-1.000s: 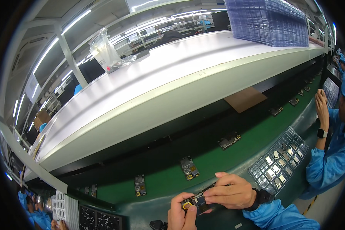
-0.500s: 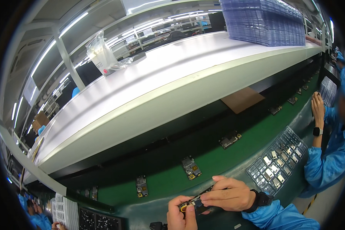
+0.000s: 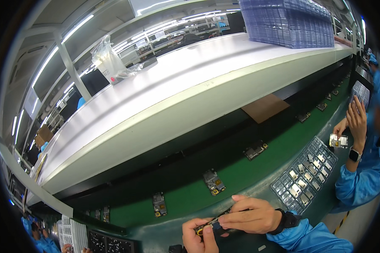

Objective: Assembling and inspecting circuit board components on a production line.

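Note:
Between my two hands, low in the view, is a small dark circuit board (image 3: 216,225) with a yellow ring at its left end. My left hand (image 3: 197,236) grips that ring end between thumb and fingers. From the other side my right hand (image 3: 250,216), with a black band at the wrist, pinches the board's upper edge; my fingers hide much of it. To the right lies a clear compartment tray (image 3: 304,175) holding several small silvery metal pieces. Ahead of my hands, similar circuit boards, such as this board (image 3: 214,182), lie spaced along the green belt (image 3: 185,189).
A white shelf (image 3: 156,101) spans above the belt, bearing a stack of clear plastic trays (image 3: 287,25) and a plastic bag (image 3: 109,63). At right, a co-worker's hands (image 3: 355,122) hold another board (image 3: 338,141). A black tray (image 3: 109,243) and white racks (image 3: 71,232) stand lower left.
The boards on the belt have shifted slightly right in the view. At right, the co-worker's second hand and a board have come into sight. My hands keep nearly the same hold.

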{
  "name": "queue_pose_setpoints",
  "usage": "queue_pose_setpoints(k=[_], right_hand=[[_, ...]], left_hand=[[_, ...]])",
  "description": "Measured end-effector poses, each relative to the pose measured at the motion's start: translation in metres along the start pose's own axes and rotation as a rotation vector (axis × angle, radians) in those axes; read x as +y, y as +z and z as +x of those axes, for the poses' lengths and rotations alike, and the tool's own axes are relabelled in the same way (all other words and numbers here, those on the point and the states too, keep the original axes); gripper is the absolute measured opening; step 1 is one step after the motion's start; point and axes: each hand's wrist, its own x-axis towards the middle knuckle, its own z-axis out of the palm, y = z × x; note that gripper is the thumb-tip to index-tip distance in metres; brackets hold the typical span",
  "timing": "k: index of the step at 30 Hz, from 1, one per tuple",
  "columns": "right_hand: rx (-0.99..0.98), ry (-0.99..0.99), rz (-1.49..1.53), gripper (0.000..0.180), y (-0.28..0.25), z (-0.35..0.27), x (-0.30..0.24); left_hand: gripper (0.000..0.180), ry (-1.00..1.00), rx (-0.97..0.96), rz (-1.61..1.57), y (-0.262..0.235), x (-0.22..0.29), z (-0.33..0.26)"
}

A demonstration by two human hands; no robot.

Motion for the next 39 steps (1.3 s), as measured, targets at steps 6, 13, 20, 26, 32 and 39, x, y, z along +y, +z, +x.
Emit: queue_pose_setpoints(k=[6, 13, 20, 26, 32, 39], right_hand=[[-0.010, 0.034, -0.044, 0.019, 0.001, -0.001, -0.004], [-0.005, 0.020, -0.109, 0.020, 0.005, 0.001, -0.009], [-0.003, 0.005, -0.099, 0.021, 0.009, -0.002, -0.002], [0.019, -0.045, -0.067, 0.031, 0.003, 0.001, -0.001], [0.045, -0.024, -0.069, 0.029, 0.009, -0.003, 0.001], [0.048, 0.005, -0.045, 0.028, 0.007, -0.001, -0.003]], left_hand=[[0.019, -0.009, 0.100, -0.137, 0.004, -0.008, -0.004], [0.016, 0.057, 0.141, -0.123, 0.004, -0.012, 0.001], [0.014, 0.016, 0.170, -0.119, 0.007, -0.003, -0.001], [0.013, 0.023, 0.145, -0.123, 0.011, 0.004, 0.000], [0.017, 0.021, 0.155, -0.004, 0.012, 0.010, -0.001], [0.017, -0.084, 0.160, -0.079, 0.011, 0.007, -0.006]])
